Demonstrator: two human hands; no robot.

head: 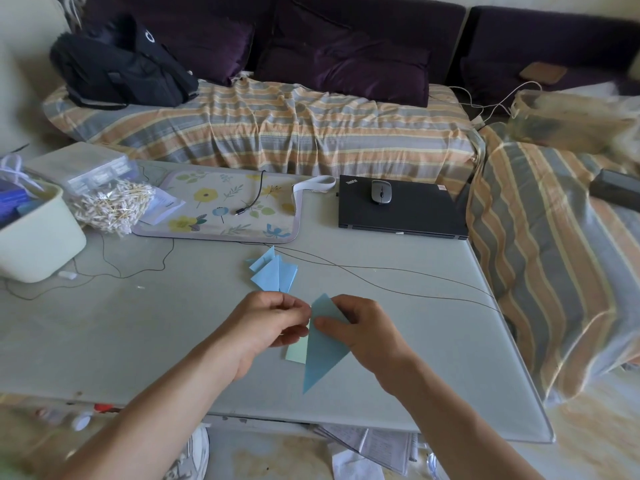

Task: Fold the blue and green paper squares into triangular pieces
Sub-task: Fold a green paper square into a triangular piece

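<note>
Both hands pinching a blue paper triangle (pixel 323 355): right hand (pixel 363 329), left hand (pixel 270 320), fingers curled. "ThinkPad" on black laptop (pixel 401 209). Bare desk (pixel 138 327) leftward.

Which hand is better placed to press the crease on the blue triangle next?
Probably the left hand. The right hand already grips the blue triangle along its right edge, thumb on top, steadying it. The left hand's fingertips sit at its upper left edge, freer to run along it.
</note>
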